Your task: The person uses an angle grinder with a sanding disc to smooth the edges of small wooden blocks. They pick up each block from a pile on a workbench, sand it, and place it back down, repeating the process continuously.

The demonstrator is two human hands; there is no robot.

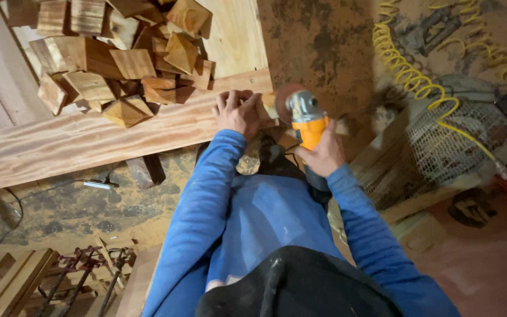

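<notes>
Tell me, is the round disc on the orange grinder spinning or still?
Probably spinning. The disc on the orange grinder looks smeared and blurry, while the right hand holding the grinder and nearby wood look sharper.

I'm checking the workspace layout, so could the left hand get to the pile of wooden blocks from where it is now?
Probably yes. The left hand rests on the plank, and the wooden blocks lie just past it with nothing in between; the right hand holds the grinder off to the other side.

Warm, dim indoor light falls evenly over the scene, leaving soft shadows under the long plank (89,138), while the spinning sanding disc (284,100) blurs and the frame edges bend slightly.
</notes>
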